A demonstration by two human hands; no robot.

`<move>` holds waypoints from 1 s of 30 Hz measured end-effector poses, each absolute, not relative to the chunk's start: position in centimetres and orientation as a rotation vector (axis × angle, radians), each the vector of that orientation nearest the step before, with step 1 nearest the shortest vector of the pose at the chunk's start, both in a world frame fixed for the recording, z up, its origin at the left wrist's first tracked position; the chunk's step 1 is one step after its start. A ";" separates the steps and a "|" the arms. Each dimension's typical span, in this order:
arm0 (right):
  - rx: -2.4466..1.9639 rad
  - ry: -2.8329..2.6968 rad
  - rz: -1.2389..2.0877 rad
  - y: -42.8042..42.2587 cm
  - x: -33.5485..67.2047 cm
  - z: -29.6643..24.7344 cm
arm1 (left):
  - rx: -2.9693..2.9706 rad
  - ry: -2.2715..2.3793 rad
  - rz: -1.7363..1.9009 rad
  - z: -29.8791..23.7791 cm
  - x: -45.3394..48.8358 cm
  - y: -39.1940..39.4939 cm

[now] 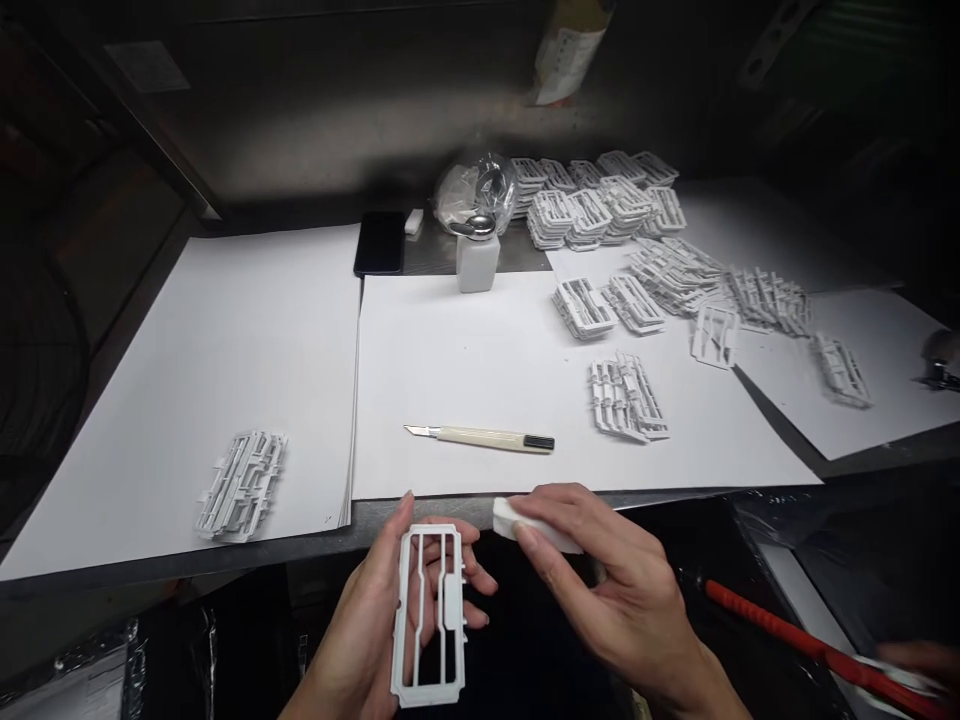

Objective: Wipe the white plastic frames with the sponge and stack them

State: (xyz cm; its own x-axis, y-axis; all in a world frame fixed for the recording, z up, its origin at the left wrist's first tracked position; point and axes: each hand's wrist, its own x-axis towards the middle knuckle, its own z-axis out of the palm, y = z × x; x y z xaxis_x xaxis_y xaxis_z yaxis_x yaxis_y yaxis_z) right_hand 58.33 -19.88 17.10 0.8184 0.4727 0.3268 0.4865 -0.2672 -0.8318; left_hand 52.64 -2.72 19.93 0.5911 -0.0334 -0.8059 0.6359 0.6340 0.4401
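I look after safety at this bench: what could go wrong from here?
The craft knife lies blade bare on the paper, just ahead of the left hand and right hand; a reach forward might catch it. The thin white frame in the left hand is held off the bench edge, so it could drop, or perhaps bend if the white block in the right hand presses hard.

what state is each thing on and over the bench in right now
left hand, closed on the white frame
white frame, held off the bench, long side up
right hand, pinching the white block
white block, held, apart from the frame
knife, flat on the paper, blade out, pointing left
phone, flat, screen dark
bottle, upright, metal top on
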 end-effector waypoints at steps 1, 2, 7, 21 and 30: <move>-1.912 -0.716 -0.017 -20.0 58.4 17.0 | 0.821 0.861 -0.436 20.1 52.6 -2.3; -1.915 -0.714 -0.011 -20.0 58.4 17.0 | 0.833 0.863 -0.430 20.2 52.6 -2.0; -1.906 -0.711 0.029 -19.9 58.1 16.7 | 0.813 0.844 -0.458 20.3 52.5 -1.6; -1.924 -0.719 0.023 -20.3 58.0 16.4 | 0.887 0.848 -0.357 21.1 52.2 -1.0; -1.938 -0.815 -0.047 -20.3 58.6 15.5 | 2.418 1.377 0.233 21.7 52.9 10.6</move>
State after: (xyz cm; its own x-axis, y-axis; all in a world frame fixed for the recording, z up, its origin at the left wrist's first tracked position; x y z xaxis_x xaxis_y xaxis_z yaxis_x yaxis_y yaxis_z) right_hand 58.62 -20.30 15.54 0.7726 0.5192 0.3654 0.5581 -0.2809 -0.7808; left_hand 52.88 10.55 21.71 0.5151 0.8567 -0.0285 0.7996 -0.4683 0.3759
